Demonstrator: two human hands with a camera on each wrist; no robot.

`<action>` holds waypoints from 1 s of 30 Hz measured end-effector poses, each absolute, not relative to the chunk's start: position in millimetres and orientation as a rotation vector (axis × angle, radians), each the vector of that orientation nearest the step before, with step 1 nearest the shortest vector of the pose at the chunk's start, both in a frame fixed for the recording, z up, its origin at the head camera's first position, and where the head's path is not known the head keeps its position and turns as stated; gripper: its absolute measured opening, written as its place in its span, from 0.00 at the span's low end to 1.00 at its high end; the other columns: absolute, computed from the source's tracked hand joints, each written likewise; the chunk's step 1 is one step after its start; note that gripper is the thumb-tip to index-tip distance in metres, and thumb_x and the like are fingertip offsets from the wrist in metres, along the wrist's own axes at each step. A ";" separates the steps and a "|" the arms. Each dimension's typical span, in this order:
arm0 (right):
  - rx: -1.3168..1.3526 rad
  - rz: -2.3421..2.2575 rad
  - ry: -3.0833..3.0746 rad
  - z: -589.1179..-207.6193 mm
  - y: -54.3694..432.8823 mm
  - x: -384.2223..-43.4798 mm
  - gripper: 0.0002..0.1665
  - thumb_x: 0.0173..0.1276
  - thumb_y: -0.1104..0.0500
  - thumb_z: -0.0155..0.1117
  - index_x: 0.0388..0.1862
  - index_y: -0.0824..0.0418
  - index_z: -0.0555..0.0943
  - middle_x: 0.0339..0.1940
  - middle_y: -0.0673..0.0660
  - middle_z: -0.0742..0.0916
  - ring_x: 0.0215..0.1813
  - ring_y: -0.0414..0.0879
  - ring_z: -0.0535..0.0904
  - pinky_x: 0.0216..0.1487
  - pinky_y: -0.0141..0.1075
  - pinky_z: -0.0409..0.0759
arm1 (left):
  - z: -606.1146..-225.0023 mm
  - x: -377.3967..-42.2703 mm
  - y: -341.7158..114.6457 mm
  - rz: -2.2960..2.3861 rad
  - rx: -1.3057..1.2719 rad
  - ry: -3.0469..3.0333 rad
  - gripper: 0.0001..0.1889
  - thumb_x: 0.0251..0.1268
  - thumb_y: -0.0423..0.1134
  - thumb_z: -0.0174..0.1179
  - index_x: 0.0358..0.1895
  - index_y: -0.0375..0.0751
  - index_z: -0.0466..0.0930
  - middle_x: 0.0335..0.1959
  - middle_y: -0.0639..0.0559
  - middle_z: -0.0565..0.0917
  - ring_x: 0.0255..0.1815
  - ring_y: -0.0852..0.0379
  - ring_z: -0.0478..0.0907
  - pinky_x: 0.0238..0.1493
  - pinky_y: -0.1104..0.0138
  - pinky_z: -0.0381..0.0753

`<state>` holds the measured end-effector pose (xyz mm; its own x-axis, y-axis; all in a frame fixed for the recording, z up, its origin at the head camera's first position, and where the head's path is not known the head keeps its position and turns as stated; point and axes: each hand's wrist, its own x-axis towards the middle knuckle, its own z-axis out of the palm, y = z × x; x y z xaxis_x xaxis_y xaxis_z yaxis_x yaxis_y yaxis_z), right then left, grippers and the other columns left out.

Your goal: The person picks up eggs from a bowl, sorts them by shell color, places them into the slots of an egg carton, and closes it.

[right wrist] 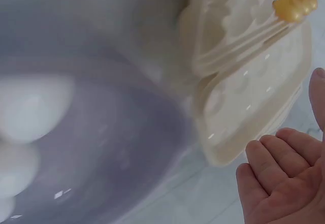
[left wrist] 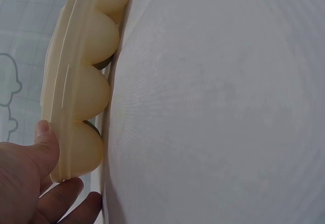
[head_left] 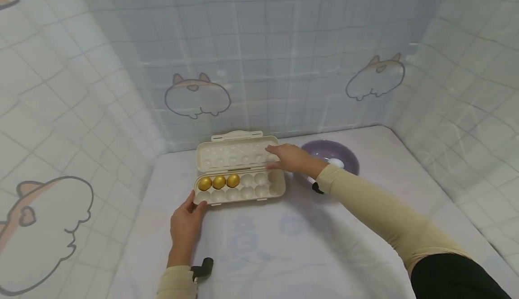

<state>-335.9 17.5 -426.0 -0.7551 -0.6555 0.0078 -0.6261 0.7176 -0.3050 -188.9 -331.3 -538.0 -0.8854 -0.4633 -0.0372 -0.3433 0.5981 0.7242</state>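
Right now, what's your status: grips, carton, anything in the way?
Left grip holds near left corner of carton. Right grip empty, at open lid's right end. Three gold eggs in back row. Right forearm partly hides purple bowl.

A Small Walled-In Booth

We are looking at a small booth (head_left: 466, 87), closed in on three sides, more like a recording set than a lived-in room. We see grid-patterned sheeting (head_left: 275, 60), printed with cartoon animals (head_left: 197, 97), rising along the far edge of the pale cloth-covered table (head_left: 304, 249) and along its left and right edges, meeting near both far corners. Its wrinkles and sheen tell us it is hung material rather than tile. The egg carton (head_left: 231, 155) and purple bowl (head_left: 324, 146) near the far edge are household kitchenware, but whether the booth stands inside a home or a lab, we cannot tell.
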 end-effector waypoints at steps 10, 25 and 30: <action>-0.832 -0.398 2.832 -430.9 76.9 -339.1 0.38 0.78 0.44 0.66 0.79 0.61 0.72 0.74 0.61 0.82 0.71 0.59 0.82 0.75 0.53 0.78 | -538.5 -188.4 -331.3 -1.183 0.684 -2.662 0.35 0.74 0.54 0.65 0.81 0.60 0.64 0.75 0.44 0.77 0.80 0.37 0.70 0.77 0.39 0.69; -0.900 -0.474 2.751 -453.6 152.3 -329.8 0.25 0.79 0.49 0.65 0.64 0.65 0.85 0.59 0.62 0.91 0.59 0.56 0.89 0.63 0.53 0.86 | -541.6 -190.5 -330.4 -1.183 0.697 -2.674 0.36 0.74 0.54 0.66 0.81 0.61 0.63 0.76 0.46 0.75 0.82 0.36 0.67 0.79 0.38 0.66; -0.839 -0.471 2.715 -450.9 166.4 -323.2 0.24 0.79 0.50 0.65 0.64 0.64 0.85 0.60 0.61 0.91 0.61 0.56 0.88 0.63 0.53 0.86 | -542.7 -190.3 -330.4 -1.177 0.689 -2.670 0.37 0.73 0.54 0.67 0.81 0.60 0.63 0.76 0.45 0.75 0.81 0.36 0.67 0.78 0.38 0.66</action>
<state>-323.2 166.4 -450.9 -0.7993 -0.5820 -0.1500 -0.4975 0.7807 -0.3781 -190.3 -330.4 -542.7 -0.8846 -0.4635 -0.0517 -0.3510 0.5884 0.7284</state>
